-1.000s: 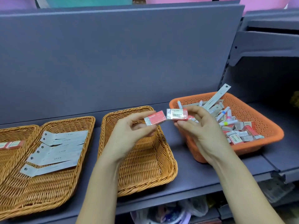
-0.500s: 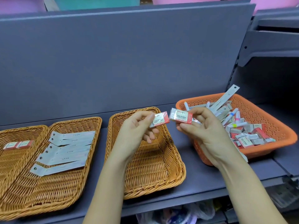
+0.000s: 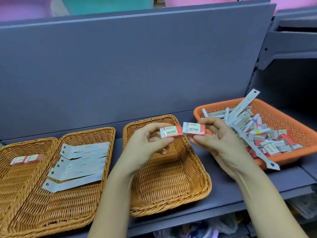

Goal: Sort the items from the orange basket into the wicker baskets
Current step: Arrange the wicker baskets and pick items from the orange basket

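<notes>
Head cam: we've got a 2B eraser in each hand, left hand [image 3: 145,145] pinching one [image 3: 171,132], right hand [image 3: 221,143] pinching the other [image 3: 193,131], both held above the bare right wicker basket [image 3: 171,186]. Erasers already sit in the far-left basket [image 3: 10,186] w/ two there [image 3: 26,159], rulers [image 3: 80,162] in the middle basket. So imo carry both far left, lay them flat beside that pair, don't drop them here. Orange basket [image 3: 283,117] is still loaded btw.

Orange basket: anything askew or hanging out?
Yes. In the orange basket, one long white packet pokes up over the back rim, and another hangs out over the front rim. The rest is a loose, unsorted pile inside.
</notes>
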`<move>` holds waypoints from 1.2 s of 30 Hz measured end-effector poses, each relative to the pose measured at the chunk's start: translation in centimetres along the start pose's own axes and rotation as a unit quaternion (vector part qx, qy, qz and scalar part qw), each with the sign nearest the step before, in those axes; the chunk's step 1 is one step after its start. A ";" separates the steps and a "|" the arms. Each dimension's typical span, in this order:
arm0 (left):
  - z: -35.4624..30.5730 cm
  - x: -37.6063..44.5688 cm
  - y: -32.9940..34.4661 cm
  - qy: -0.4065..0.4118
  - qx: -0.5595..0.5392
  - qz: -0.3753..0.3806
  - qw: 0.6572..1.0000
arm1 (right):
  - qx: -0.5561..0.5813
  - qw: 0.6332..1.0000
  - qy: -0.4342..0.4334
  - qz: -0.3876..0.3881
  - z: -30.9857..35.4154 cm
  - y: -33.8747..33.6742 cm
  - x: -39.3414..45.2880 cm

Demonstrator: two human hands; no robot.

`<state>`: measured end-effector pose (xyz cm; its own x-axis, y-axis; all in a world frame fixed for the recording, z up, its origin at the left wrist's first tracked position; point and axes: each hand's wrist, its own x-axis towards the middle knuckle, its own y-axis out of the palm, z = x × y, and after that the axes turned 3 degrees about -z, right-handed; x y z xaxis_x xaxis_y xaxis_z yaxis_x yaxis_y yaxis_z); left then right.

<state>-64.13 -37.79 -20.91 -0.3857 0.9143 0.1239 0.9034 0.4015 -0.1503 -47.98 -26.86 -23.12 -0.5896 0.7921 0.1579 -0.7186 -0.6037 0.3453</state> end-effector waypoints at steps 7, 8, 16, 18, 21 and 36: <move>0.7 -1.1 -1.8 0.064 0.243 -0.043 0.967 | -0.132 0.990 0.002 0.051 -0.3 0.4 0.3; 0.8 -1.4 -2.0 0.066 0.260 -0.052 0.962 | -0.155 0.986 0.001 0.061 -0.5 0.5 0.3; 1.2 -6.4 -4.7 0.050 0.306 -0.188 0.932 | -0.294 0.945 -0.031 0.136 -2.1 4.0 0.3; 1.3 -7.8 -5.9 0.052 0.306 -0.212 0.926 | -0.311 0.937 -0.047 0.150 -2.5 5.7 0.1; 1.2 -9.9 -8.2 0.047 0.322 -0.246 0.913 | -0.319 0.929 -0.069 0.173 -3.3 8.8 -0.3; 2.8 -16.7 -26.4 0.031 0.411 -0.236 0.880 | -0.377 0.900 -0.132 0.175 -10.0 27.1 -1.9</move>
<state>-82.07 -63.51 -21.77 -0.6475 0.6414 0.4116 0.1961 0.6621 -0.7233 -70.02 -45.61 -23.33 -0.7922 0.4748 0.3834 -0.6101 -0.6315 -0.4785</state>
